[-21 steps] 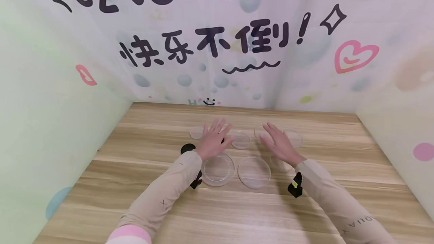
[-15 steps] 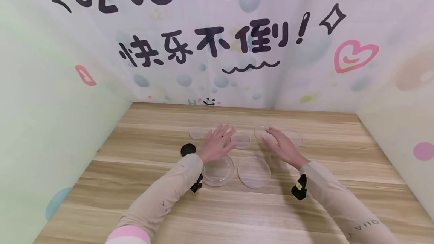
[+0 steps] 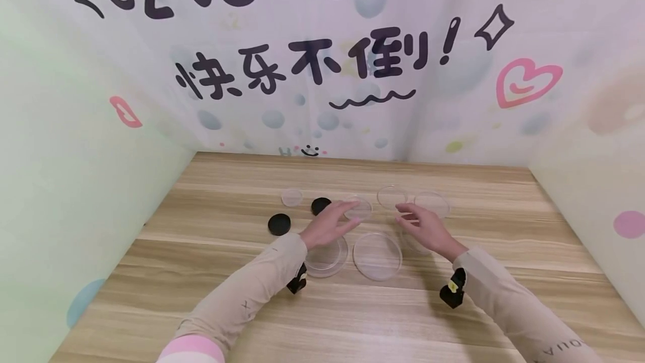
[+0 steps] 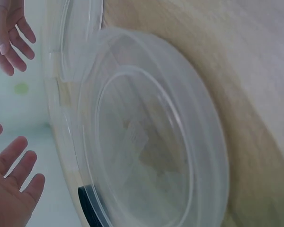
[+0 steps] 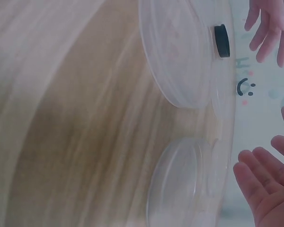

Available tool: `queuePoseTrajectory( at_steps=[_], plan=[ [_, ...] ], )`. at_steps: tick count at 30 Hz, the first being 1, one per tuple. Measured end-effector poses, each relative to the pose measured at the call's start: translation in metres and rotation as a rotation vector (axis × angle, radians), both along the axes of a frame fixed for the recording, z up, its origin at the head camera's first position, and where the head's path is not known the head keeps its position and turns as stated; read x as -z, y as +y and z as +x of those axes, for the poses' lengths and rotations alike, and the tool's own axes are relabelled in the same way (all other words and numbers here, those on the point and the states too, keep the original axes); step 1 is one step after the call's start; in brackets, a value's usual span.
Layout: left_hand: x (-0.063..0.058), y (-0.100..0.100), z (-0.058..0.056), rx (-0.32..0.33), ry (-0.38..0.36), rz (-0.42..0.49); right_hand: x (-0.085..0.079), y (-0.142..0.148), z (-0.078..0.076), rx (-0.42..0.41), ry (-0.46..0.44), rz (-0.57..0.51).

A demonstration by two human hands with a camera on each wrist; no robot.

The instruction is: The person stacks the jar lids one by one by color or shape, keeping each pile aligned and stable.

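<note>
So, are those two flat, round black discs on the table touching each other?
Apart. The head view shows wood-grain tabletop between the nearer black disc and the farther black disc.

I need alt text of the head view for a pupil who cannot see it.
A person's left hand and right hand hover, empty, above clear round dishes on a wood-grain table. Two black discs lie near the left hand, and a pale wall behind bears large dark lettering.

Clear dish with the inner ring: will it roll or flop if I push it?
Probably neither: the dish lies flat on the table, so it would likely slide. It's likely stiff, as its rim looks evenly round. It may be slippery, since it looks smooth.
</note>
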State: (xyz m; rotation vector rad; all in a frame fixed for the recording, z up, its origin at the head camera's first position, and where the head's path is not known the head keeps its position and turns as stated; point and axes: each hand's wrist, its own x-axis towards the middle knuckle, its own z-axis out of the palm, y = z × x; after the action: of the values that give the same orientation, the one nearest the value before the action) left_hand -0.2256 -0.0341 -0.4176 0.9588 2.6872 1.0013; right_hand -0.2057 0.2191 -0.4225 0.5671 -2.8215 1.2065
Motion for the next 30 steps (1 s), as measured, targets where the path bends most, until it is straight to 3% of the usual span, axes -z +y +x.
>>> queuePoseTrajectory(
  at_steps=[11,18,30],
  plan=[
    [0.007,0.012,0.001,0.061,-0.054,0.097,0.008,-0.006,0.006,-0.035,0.011,0.009],
    [0.012,0.018,-0.001,0.099,-0.061,0.085,0.015,-0.009,0.008,-0.080,-0.010,-0.036],
    [0.023,0.021,-0.011,0.109,-0.132,0.041,0.021,-0.013,0.008,-0.133,0.031,0.000]
  ],
)
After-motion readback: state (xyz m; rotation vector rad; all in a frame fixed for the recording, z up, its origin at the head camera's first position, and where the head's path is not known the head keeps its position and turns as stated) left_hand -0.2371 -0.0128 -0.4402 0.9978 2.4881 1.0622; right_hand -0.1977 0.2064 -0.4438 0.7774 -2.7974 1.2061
